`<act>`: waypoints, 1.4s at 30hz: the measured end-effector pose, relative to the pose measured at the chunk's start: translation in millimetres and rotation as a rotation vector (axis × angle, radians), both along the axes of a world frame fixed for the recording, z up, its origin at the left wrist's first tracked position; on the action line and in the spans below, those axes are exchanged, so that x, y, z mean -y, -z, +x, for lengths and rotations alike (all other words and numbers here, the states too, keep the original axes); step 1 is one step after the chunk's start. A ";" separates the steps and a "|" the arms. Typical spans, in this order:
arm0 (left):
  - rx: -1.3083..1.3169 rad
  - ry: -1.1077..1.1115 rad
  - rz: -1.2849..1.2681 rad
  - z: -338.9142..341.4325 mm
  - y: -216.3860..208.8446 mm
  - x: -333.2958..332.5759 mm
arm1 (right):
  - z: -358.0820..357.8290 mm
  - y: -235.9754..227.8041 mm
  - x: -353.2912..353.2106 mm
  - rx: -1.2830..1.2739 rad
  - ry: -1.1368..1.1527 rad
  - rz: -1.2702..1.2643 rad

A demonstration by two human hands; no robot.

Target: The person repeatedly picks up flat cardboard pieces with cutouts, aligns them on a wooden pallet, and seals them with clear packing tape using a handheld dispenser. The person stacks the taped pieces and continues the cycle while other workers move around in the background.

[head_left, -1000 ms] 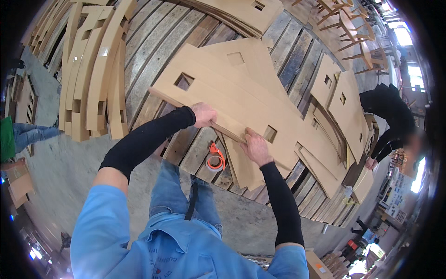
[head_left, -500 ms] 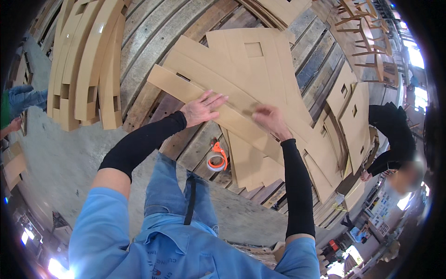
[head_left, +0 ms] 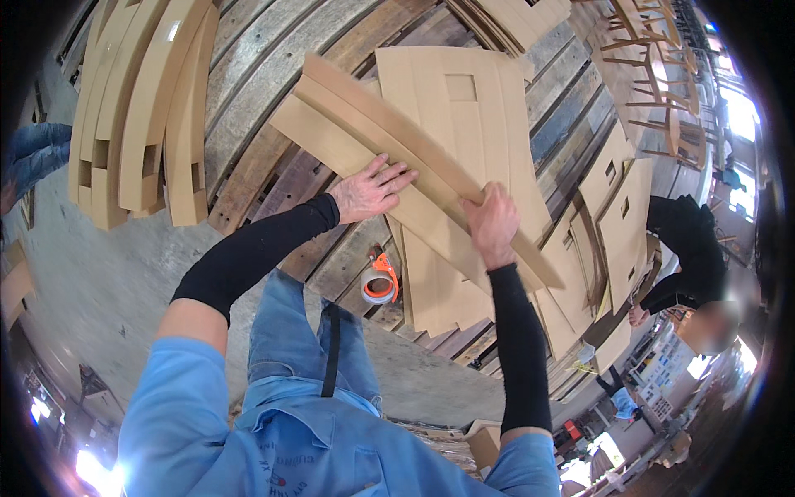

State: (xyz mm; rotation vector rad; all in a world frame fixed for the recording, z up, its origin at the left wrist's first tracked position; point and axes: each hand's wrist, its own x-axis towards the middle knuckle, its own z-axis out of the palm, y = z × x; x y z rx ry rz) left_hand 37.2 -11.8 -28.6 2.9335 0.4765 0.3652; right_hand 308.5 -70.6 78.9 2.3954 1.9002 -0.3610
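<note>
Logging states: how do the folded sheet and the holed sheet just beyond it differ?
The folded sheet has a raised side; the holed sheet lies flat. The left hand and right hand are on the folded sheet, not the holed sheet. Both are brown cardboard.

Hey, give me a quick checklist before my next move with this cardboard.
1. Left hand on the cardboard piece: ok, laid open on it.
2. Right hand gripping the raised flap: ok.
3. Piece lying flat: not ok, that flap stands up.
4. Tape dispenser apart from both hands: ok, on the wooden slats.
5. Co-worker's hand away from the piece: ok, off to the right.
6. Crease sharp along its whole length: cannot tell.
</note>
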 end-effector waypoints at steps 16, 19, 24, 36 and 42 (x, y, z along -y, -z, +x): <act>0.095 -0.006 -0.024 -3.3 1.7 14.9 | -21.6 16.1 42.7 -0.125 0.066 0.359; -0.049 -0.065 -0.100 12.8 -11.5 6.3 | -6.4 15.6 18.6 -0.209 0.028 0.256; -0.139 -0.046 -0.195 17.2 -13.2 1.8 | -12.3 14.6 26.7 -0.192 0.002 0.277; 0.274 0.114 -0.177 -20.2 7.7 23.8 | -63.9 36.2 97.6 -0.128 -0.003 0.277; 0.485 0.023 -0.280 -30.5 -9.6 28.0 | -60.2 32.1 97.8 -0.051 -0.118 0.145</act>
